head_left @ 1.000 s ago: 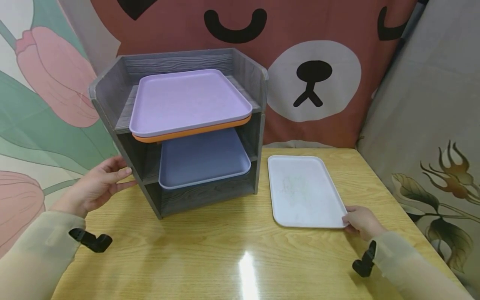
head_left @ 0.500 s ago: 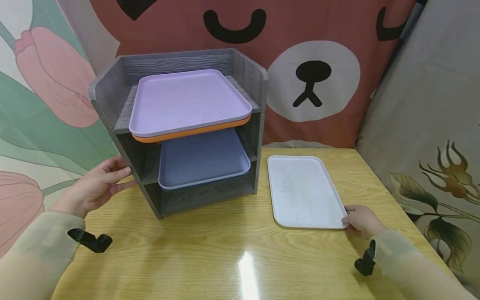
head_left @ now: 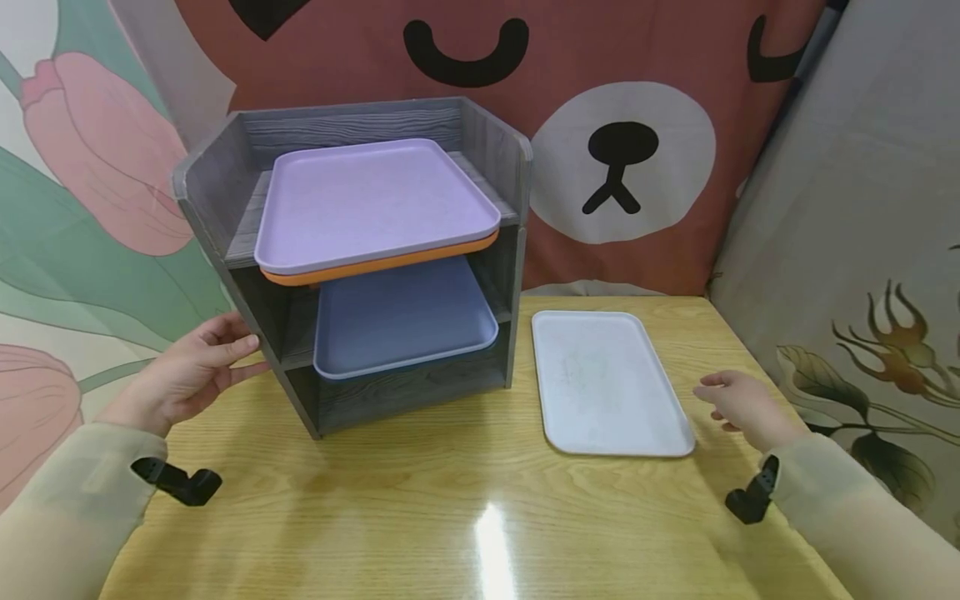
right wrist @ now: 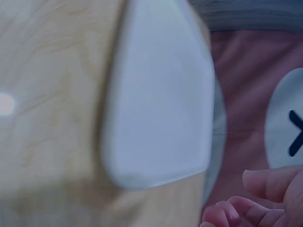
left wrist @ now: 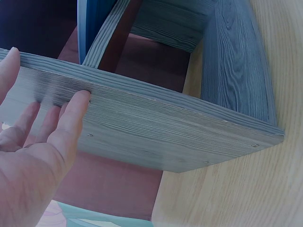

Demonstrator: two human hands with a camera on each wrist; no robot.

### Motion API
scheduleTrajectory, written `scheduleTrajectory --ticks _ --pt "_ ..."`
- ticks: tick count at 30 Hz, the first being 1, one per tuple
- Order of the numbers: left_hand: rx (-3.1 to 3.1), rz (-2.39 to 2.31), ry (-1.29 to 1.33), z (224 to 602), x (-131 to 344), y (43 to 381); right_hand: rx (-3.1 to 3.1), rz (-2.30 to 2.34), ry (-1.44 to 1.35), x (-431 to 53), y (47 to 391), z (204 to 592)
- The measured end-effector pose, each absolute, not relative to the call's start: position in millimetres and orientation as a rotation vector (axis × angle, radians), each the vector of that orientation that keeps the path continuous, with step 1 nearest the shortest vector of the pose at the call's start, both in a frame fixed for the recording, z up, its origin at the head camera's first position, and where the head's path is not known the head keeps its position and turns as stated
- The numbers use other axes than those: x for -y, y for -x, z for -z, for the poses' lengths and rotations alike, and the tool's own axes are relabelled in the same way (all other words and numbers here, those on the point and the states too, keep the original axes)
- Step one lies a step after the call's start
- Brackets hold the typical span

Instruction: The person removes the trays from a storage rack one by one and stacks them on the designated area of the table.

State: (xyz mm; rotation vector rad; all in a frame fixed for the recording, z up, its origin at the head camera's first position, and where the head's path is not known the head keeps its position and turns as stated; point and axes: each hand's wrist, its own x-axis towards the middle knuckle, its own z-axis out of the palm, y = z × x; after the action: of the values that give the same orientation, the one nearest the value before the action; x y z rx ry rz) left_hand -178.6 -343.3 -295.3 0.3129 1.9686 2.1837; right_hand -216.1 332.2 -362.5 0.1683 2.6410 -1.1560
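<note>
My left hand (head_left: pixel 198 371) rests at the outer left side of a grey wooden shelf (head_left: pixel 412 404), fingers extended along the panel and thumb by its front edge. In the left wrist view the fingertips (left wrist: pixel 81 98) lie right at that side panel (left wrist: pixel 142 125). To the right, a white tray (head_left: pixel 607 383) lies flat on the table. My right hand (head_left: pixel 750 408) hovers just beyond the tray's right edge, apart from it, fingers loosely bent and holding nothing. The right wrist view shows the same tray (right wrist: pixel 163 104), blurred, with the hand (right wrist: pixel 270 198) at lower right.
On the shelf's top level a lilac tray (head_left: pixel 375 204) is stacked over an orange tray (head_left: pixel 382 262). A blue-grey tray (head_left: pixel 405 321) sits on the level below, its front jutting out. A bear-print curtain (head_left: pixel 630 50) hangs behind the wooden table (head_left: pixel 390 517).
My right hand has let go of the white tray's near right corner and moved up and to the right. The tray stays in place. My left hand keeps its spot at the shelf.
</note>
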Motion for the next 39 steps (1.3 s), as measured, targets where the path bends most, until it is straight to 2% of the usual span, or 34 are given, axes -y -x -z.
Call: scheduleTrajectory --ticks 9,21,39 --pt "-1.935 -2.193 -0.349 295.9 344.1 179.3 -2.650 1.244 -0.065 -303.0 219.7 320.1" --pt "-1.928 -2.192 -0.367 295.2 344.3 178.3 -2.664 1.317 0.054 -237.6 222.5 257.4" --pt "-1.959 -2.180 -0.367 295.8 343.7 177.8 -2.629 1.460 0.324 -171.0 215.5 194.3"
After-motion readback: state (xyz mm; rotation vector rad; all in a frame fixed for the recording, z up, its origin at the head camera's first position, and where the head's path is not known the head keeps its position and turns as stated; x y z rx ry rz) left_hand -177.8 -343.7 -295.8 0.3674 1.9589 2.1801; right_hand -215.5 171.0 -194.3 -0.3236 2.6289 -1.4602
